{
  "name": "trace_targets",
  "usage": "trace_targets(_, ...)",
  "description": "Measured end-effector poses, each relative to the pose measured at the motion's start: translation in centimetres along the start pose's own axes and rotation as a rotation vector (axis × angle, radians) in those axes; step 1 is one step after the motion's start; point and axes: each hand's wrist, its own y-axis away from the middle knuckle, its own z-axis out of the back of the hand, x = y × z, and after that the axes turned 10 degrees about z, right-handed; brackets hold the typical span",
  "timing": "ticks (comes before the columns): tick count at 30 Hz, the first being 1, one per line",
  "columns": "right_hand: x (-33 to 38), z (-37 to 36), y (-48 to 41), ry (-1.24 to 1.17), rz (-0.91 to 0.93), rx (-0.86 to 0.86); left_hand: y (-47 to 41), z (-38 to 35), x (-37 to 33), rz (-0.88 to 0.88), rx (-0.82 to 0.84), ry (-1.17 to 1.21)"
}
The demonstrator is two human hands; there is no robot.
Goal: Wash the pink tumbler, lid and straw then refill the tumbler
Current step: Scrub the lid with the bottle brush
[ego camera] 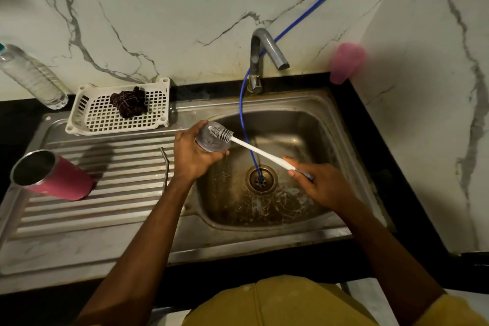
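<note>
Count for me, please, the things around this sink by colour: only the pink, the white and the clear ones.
Pink: 2, the tumbler and the cup.
White: 2, the basket and the brush.
Clear: 2, the lid and the bottle.
Total: 6.

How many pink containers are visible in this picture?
2. The pink tumbler is on the drainboard, left of the basin. A blurred pink cup is on the counter, right of the tap. I see none hidden.
</note>
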Motion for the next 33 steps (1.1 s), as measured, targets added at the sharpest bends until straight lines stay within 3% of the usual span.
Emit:
trace_targets(8, -2.2, 0.9, -3.6, -0.068, 0.031, 0.208, 2.0, -0.8, 3.5, 0.075, -0.012, -0.066)
trace_targets(14, -3.2, -0.5, -5.9, 0.081, 0.108, 0.126, 3.8, -0.6, 4.8, 0.042, -0.038, -0.046)
trace_targets(33, -3.0, -2.0, -5.7, 0.090, 0.114, 0.136, 6.7, -1.2, 7.2, 0.135, 0.062, 0.252)
